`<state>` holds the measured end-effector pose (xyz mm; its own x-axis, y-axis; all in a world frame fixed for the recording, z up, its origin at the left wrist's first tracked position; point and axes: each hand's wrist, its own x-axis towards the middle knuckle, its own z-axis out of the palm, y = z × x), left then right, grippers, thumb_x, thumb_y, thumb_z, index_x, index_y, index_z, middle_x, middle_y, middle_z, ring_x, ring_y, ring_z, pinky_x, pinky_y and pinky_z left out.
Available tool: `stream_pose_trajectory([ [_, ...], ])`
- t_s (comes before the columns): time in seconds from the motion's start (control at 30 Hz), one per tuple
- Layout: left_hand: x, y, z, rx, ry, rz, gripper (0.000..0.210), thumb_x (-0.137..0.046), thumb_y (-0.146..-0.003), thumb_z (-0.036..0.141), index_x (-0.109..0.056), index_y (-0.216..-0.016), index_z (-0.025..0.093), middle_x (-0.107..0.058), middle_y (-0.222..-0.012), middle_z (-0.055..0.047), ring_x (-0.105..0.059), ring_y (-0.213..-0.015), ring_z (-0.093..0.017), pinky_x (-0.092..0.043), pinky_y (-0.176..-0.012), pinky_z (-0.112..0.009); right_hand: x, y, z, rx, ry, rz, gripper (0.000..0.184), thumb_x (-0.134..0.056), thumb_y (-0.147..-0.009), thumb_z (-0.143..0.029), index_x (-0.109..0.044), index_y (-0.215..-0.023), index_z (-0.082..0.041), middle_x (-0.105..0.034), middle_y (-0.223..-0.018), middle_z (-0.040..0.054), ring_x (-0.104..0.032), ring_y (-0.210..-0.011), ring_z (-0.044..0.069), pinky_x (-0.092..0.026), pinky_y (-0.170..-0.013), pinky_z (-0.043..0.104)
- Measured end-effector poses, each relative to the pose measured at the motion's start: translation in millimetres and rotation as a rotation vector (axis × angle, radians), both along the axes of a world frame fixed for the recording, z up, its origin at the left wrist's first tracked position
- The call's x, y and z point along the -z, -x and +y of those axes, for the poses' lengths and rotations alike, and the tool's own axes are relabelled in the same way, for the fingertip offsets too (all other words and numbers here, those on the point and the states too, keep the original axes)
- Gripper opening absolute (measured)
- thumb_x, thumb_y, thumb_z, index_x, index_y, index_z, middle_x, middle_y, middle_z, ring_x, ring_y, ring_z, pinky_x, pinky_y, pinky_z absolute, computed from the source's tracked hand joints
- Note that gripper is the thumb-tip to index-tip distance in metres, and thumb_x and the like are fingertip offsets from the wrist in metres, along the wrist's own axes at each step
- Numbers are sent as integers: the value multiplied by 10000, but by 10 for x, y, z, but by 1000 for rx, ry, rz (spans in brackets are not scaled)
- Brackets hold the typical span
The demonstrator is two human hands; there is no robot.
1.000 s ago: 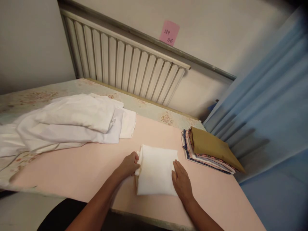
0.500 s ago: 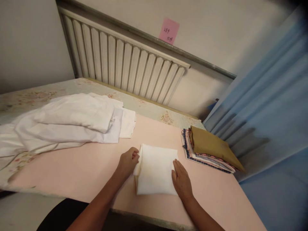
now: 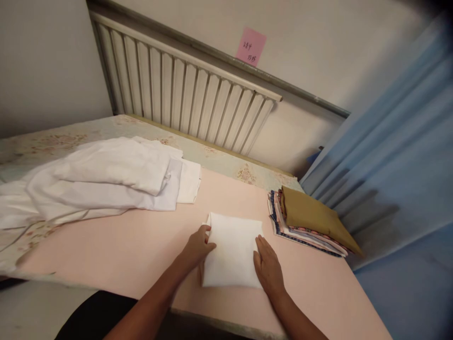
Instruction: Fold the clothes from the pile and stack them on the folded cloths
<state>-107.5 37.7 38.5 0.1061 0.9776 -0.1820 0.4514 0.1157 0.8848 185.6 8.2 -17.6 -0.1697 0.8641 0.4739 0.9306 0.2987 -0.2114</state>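
currently, the left hand [image 3: 195, 244] touches the cloth [image 3: 233, 252], whether gripping i cannot tell; the right hand [image 3: 269, 264] lies open at the opposite edge. the cloth sits between them on the desk [image 3: 134, 255], a stack [image 3: 314, 217] beyond the right, a pile [image 3: 106, 179] beyond the left.

One square cloth [image 3: 233, 250], one fabric stack [image 3: 313, 212], one heap [image 3: 113, 174].

Homelike room — radiator [image 3: 179, 89], blue curtain [image 3: 399, 151]
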Motion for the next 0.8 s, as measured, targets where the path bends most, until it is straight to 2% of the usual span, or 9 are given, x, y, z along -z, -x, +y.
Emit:
stream_pose_trajectory([
  [0.17, -49, -34, -28, -70, -28, 99, 458, -543, -741, 89, -494, -1191, 161, -524, -690, 51, -567, -706, -141, -396, -643, -240, -2, -18, -4, 12, 22, 31, 449, -406, -952, -275, -507, -1371, -149, -518, -1416, 121, -448, -1338, 244, -406, -1102, 489],
  [0.33, -30, -25, -49, -88, -12, 118, 429, -539, -736, 85, -508, -1158, 151, -525, -701, 45, -556, -702, -144, -388, -639, -241, 9, -15, -1, 15, 11, 42, 444, -404, -952, -277, -519, -1363, -155, -532, -1404, 114, -456, -1332, 244, -405, -1102, 493],
  [0.43, -21, -20, -33, -74, -2, 117, 366, -552, -735, 101, -541, -1096, 156, -546, -699, 39, -562, -700, -144, -392, -646, -241, 18, -7, 7, 25, 7, 36, 446, -401, -943, -265, -528, -1355, -150, -537, -1398, 117, -464, -1326, 246, -408, -1101, 492],
  [0.53, -13, -18, 17, -83, 17, 33, 331, -569, -755, 177, -563, -1085, 152, -593, -733, 21, -589, -711, -149, -415, -660, -246, 23, -7, 12, 25, -1, 20, 448, -394, -940, -262, -534, -1348, -143, -540, -1393, 124, -472, -1318, 249, -412, -1096, 492],
  [0.7, 37, -38, 140, -153, -18, -166, 584, -582, -765, 275, -476, -1321, 130, -673, -856, -22, -642, -775, -172, -468, -735, -279, 29, -13, 11, 30, 12, 6, 449, -392, -941, -261, -529, -1352, -143, -538, -1395, 121, -466, -1323, 248, -408, -1101, 491],
  [0.8, 73, -57, 194, -159, -62, -240, 720, -599, -765, 277, -380, -1446, 191, -695, -988, -44, -661, -855, -174, -482, -816, -293, 34, -13, 11, 31, 16, 4, 448, -396, -940, -257, -528, -1352, -142, -536, -1397, 121, -463, -1326, 248, -409, -1103, 488],
])
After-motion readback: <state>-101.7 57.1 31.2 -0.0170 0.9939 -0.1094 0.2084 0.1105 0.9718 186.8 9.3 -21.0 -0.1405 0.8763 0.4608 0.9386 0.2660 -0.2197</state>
